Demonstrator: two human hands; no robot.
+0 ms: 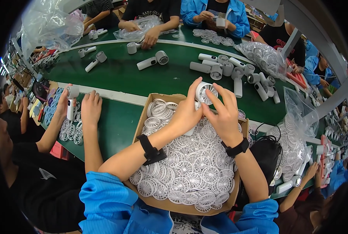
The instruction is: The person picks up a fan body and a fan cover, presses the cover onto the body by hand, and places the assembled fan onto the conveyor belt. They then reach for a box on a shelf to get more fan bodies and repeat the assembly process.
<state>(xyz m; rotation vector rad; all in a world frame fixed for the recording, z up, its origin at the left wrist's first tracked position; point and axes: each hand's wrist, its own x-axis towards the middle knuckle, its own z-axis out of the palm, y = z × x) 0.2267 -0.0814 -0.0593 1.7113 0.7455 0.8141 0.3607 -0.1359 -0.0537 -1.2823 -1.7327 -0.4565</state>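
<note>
Above the far part of an open cardboard box [239,191], my left hand [186,113] is closed round a white handheld fan [202,94]. Its round head points up, showing a spoked front grille; most of the handle is hidden by my hands. The fingers of my right hand [227,115] press on that grille, with the thumb near the lower edge of the head. Under both hands the box is filled with loose white round grilles [181,167], piled flat and overlapping.
Several white handheld fans [162,57] lie on the green conveyor belt [115,72] beyond the box. Left of me a co-worker's hand [61,107] holds another fan. At the right stands a clear bag of grilles [289,148] beside a black bag [261,163]. Other co-workers sit across the belt.
</note>
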